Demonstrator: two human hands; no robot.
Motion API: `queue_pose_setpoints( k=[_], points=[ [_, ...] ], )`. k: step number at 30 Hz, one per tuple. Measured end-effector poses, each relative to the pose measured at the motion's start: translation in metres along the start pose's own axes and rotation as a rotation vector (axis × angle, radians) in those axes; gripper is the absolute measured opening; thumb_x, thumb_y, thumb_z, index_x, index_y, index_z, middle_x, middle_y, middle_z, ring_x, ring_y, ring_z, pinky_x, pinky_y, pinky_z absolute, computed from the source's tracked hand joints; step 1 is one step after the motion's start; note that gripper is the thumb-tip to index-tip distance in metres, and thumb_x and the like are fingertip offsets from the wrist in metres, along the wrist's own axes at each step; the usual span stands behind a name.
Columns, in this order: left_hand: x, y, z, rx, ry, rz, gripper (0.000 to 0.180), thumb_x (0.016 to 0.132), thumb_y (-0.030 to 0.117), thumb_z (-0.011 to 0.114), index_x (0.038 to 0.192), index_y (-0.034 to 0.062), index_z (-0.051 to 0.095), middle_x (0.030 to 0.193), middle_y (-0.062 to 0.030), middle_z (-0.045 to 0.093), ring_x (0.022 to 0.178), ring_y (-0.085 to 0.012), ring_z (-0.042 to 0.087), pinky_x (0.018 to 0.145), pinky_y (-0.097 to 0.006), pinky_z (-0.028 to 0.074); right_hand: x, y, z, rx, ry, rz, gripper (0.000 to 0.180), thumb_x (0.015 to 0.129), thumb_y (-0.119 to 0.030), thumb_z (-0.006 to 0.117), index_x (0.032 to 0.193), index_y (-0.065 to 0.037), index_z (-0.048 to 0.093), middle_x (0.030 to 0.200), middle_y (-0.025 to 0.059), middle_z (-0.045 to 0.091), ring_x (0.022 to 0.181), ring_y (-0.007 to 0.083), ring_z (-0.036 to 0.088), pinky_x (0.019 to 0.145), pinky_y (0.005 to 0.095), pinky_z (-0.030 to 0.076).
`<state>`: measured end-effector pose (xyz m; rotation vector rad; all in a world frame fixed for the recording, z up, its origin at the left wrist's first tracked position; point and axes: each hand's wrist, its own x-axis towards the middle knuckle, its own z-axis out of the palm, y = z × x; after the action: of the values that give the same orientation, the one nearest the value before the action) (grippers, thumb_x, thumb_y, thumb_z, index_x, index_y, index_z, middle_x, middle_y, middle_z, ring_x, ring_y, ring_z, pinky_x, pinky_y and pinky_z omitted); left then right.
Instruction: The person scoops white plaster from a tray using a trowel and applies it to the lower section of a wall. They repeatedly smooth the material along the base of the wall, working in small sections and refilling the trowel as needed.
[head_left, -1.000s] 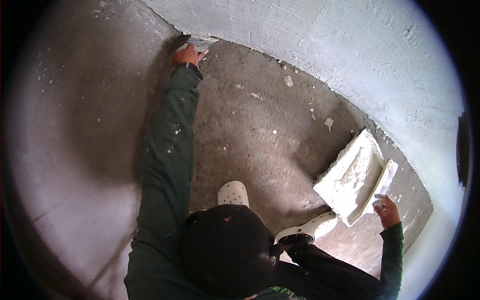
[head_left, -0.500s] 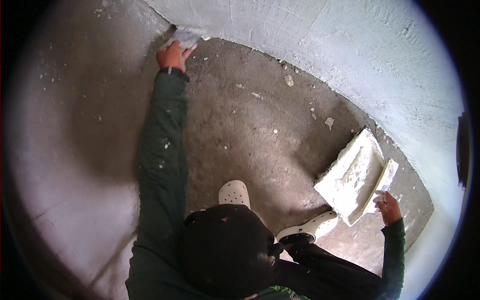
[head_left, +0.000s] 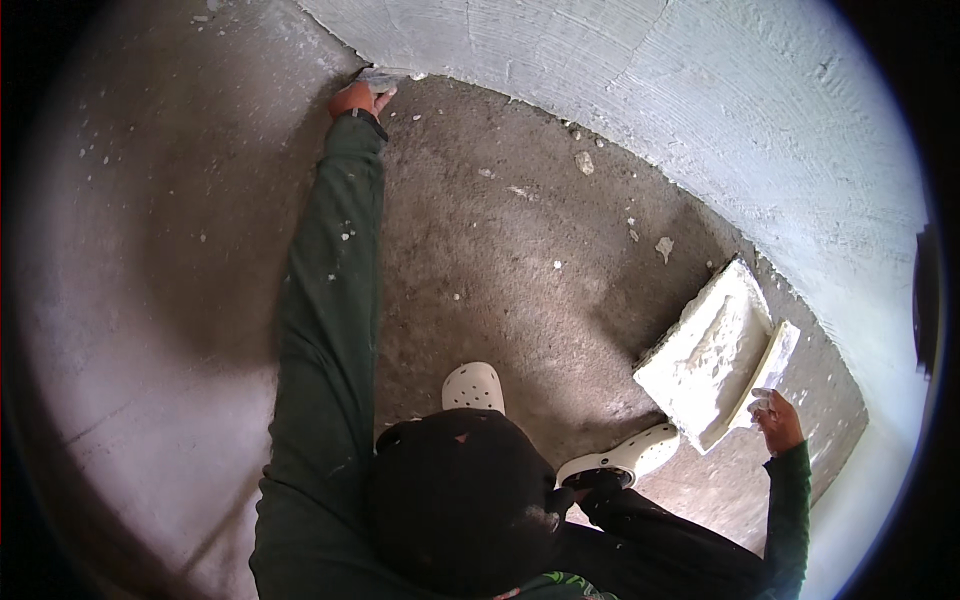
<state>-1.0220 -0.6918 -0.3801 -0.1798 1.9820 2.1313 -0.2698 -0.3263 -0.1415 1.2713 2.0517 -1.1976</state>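
At the far upper left, my left hand point(head_left: 357, 98) reaches to the foot of the wall. It is closed on a putty knife point(head_left: 386, 78), whose wide pale blade lies along the corner between wall and floor; the handle is hidden in my palm. On the right, my right hand point(head_left: 777, 420) grips the raised side of a plaster tray point(head_left: 768, 378), thumb and fingers pinched round it near its lower end. White plaster point(head_left: 706, 350), smeared and uneven, covers the inside of the tray. The tray sits tilted between my foot and the wall.
The plastered white wall point(head_left: 640, 70) curves across the top and right. Dried plaster crumbs point(head_left: 585, 162) dot the rough grey floor point(head_left: 480, 230). My pale clogs point(head_left: 474, 387) stand below, one close to the tray. A dark object point(head_left: 926, 300) shows at the right rim.
My left hand has moved slightly right and farther away, with the putty knife now lower against the wall's foot. My right hand and the tray have hardly shifted.
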Motion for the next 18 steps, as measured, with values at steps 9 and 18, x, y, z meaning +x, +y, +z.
queue_pose_setpoints(
  k=[9,18],
  points=[
    [-0.018,0.087,0.006,0.344,-0.206,0.276,0.026,0.089,0.004,0.052,0.106,-0.0153,0.050,0.113,-0.0241,0.056,0.100,-0.0330,0.060,0.089,-0.043,0.054,0.005,-0.005,0.004,0.059,-0.017,-0.015,0.035,0.084,-0.005,0.048,0.118,0.000,0.053,0.086,0.0070,0.063,0.074,0.0134,0.058,0.067,0.0262,0.048],
    [-0.221,0.150,0.059,0.003,-0.348,-0.118,0.031,0.088,0.011,0.055,0.115,-0.0054,0.052,0.109,-0.0151,0.060,0.098,-0.0271,0.061,0.087,-0.044,0.052,0.015,0.054,-0.014,-0.395,0.101,-0.274,0.036,0.088,-0.022,0.057,0.116,0.000,0.057,0.103,0.0195,0.064,0.089,0.0295,0.063,0.081,0.0373,0.049]
  ],
)
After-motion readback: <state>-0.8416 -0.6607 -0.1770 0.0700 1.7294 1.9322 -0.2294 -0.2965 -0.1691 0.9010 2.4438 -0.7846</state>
